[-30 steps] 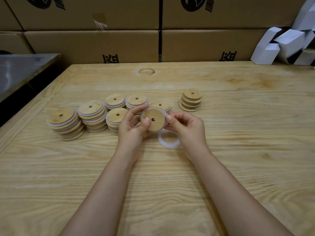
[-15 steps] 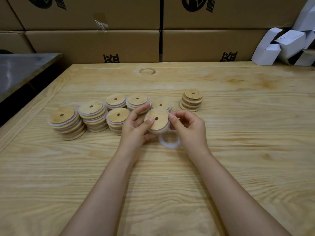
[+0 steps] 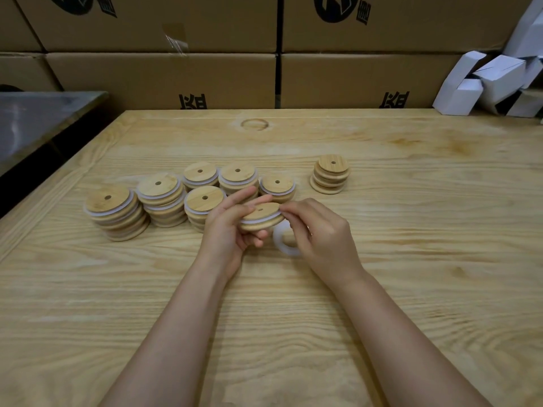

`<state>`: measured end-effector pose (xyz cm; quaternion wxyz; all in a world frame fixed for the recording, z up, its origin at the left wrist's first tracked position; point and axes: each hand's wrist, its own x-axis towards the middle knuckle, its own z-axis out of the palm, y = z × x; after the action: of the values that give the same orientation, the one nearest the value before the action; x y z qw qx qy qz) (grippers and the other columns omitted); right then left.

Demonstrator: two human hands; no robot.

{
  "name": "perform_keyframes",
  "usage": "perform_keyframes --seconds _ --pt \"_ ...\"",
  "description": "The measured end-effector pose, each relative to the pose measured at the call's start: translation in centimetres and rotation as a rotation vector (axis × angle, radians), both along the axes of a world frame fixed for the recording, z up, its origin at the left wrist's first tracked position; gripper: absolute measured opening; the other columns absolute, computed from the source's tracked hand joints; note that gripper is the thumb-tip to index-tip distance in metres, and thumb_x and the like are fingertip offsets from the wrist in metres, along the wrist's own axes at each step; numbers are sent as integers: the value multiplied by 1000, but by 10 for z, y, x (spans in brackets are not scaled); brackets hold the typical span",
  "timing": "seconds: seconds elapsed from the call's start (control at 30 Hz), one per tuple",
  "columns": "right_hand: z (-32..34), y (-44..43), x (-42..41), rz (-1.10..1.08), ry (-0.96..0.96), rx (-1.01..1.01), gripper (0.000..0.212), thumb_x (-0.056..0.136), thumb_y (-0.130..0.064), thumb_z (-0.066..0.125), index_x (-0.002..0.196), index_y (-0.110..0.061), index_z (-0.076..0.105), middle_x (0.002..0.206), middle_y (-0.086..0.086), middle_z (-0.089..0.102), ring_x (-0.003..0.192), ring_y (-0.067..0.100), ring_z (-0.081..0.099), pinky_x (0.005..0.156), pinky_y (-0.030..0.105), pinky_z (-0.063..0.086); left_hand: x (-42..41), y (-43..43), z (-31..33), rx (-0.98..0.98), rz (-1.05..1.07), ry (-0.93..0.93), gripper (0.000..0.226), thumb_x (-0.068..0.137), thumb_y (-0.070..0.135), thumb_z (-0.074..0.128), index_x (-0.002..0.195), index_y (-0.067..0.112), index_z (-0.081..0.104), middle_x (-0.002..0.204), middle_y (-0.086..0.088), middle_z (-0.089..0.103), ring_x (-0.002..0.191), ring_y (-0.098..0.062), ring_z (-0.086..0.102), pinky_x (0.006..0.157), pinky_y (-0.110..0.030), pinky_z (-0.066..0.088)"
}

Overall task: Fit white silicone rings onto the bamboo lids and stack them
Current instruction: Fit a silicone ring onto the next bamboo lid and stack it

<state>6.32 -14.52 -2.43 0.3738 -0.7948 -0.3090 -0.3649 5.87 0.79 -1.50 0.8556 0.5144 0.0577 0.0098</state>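
Head view shows the lid (image 3: pixel 261 213) held just above the table (image 3: pixel 411 230) near its middle, tilted, with a white ring (image 3: pixel 256 222) around its rim. The left hand (image 3: pixel 227 230) has a grasping grip on the lid from the left and below. The right hand (image 3: pixel 321 230) pinches the ring at the lid's right edge. Seating it well probably means turning the lid and pressing the ring evenly, leaving no bulge. A spare ring (image 3: pixel 278 240) lies under the right hand. Ringed stacks (image 3: pixel 161 198) stand to the left and a bare stack (image 3: pixel 330 174) far right.

Dim, even overhead light; soft shadows, wide-angle bowing at edges, slight blur.
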Motion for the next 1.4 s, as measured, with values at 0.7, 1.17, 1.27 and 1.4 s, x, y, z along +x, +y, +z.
perform_keyframes --seconds 0.7,1.17,1.27,1.4 --pt "-2 21 4 111 871 613 28 90 -18 61 113 -34 63 74 -15 64 61 3 50 66 40 53 -5 -18 -8 346 161 -299 41 91 -2 51 123 23 45 125 -2 56 53 -13 60 34 -18 39" --pt "15 28 74 -199 885 477 35 94 -22 50 126 -10 58 99 8 64 80 18 49 84 44 49 2 -12 -15 470 417 -127 26 92 1 48 86 25 58 84 5 68 37 -11 49 37 -18 39" --pt "17 37 80 -223 865 413 26 92 -17 48 82 5 57 71 16 48 70 24 42 67 47 42 2 -12 -14 485 425 -120 28 91 0 48 85 25 58 86 4 68 37 -11 50 38 -20 40" --pt "15 38 83 -271 877 305 31 92 -16 45 63 -6 39 62 11 35 77 21 36 63 29 24 2 -12 -14 488 428 -110 29 91 0 48 83 26 58 86 3 68 37 -10 49 39 -22 40"
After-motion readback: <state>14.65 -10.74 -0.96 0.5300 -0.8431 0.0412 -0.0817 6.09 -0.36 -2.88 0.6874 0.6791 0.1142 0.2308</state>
